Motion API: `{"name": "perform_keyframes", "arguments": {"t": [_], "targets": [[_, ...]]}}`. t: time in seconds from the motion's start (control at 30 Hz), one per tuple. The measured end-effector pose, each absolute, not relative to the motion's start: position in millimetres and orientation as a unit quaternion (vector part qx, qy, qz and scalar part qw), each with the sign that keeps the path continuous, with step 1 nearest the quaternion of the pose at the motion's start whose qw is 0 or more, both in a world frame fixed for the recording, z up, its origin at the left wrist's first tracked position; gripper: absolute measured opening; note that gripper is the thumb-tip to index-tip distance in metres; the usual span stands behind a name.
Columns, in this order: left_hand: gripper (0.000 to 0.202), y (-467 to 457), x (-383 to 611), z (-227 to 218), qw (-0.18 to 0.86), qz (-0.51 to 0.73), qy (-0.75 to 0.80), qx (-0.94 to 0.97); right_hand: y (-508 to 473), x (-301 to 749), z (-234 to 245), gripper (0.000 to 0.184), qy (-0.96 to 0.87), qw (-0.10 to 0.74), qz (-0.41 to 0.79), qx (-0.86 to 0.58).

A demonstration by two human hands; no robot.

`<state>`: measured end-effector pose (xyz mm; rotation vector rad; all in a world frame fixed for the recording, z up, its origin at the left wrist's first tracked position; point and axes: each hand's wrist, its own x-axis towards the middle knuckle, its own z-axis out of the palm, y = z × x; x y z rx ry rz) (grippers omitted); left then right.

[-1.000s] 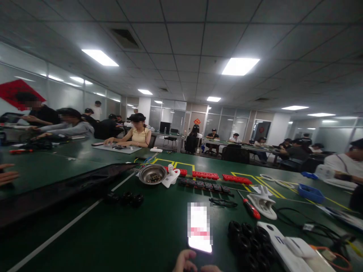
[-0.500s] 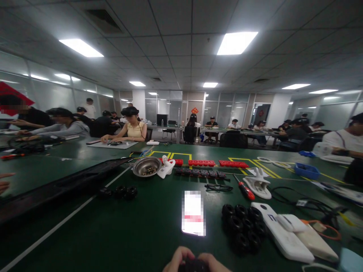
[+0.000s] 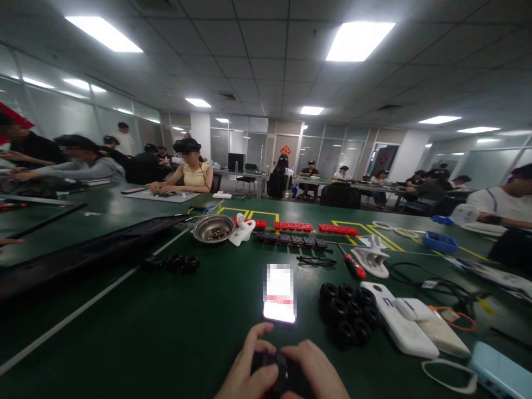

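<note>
At the bottom centre my left hand [image 3: 245, 368] and my right hand [image 3: 318, 368] are closed around a small black rounded part [image 3: 281, 370]. The left thumb presses on its face, while the left index finger sticks up apart from it. My right fingers curl over its other side; its exact kind is partly hidden. Just beyond my hands lies a lit phone [image 3: 279, 296] with a blurred screen. A cluster of black wheel-like parts [image 3: 349, 310] sits to the right, and a few similar black pieces [image 3: 183, 262] lie to the left.
Farther off are a metal bowl [image 3: 214, 228] of small parts, white molded pieces [image 3: 242, 230], red strips [image 3: 293, 227], a black strip of blocks [image 3: 291, 241] and a screwdriver [image 3: 353, 263]. A long black panel [image 3: 95, 246] stretches left; a white case [image 3: 401, 321] lies right. Other people sit around.
My hands have come up farther into view with the black part between them. My left index finger is now raised. The view has tilted down slightly.
</note>
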<state>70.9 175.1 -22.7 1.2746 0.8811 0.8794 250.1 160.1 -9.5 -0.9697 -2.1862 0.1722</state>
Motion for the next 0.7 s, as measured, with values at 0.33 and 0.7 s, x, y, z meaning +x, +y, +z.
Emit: {"name": "perform_keyframes", "arguments": {"t": [0.33, 0.7], "targets": [[0.069, 177, 78, -28, 0.699, 0.372, 0.373, 0.483, 165, 247, -28, 0.055, -0.799, 0.447, 0.077, -0.394], [0.059, 171, 77, -12, 0.686, 0.363, 0.391, 0.495, 167, 252, -16, 0.040, -0.859, 0.394, -0.077, -0.317]]}}
